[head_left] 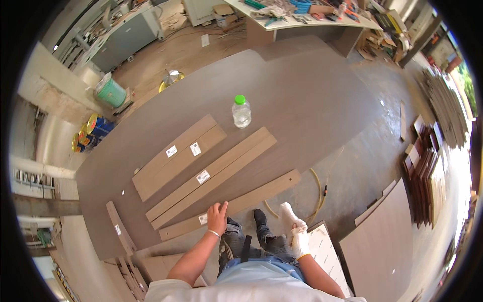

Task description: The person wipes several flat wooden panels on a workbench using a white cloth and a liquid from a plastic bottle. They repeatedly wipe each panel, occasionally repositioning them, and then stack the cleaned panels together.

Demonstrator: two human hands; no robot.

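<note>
Bottle (242, 115) beyond boards (229, 165), left hand (217, 220) loosely spread at near strip (259, 195), right hand (298, 232) (gloved, grip unclear)

On the large brown table (302, 95) stands a clear plastic bottle (242, 115) with a green cap. Beyond the table's left edge there are a green bucket (111, 94) and several blue cans (100, 127); a grey machine (123, 44) is farther back. At the far side, a bench (283, 24) carries many tools. On the right, a yellow hose (320, 190) lies on the floor (362, 163), and reddish-brown boards (423, 171) are piled.
</note>
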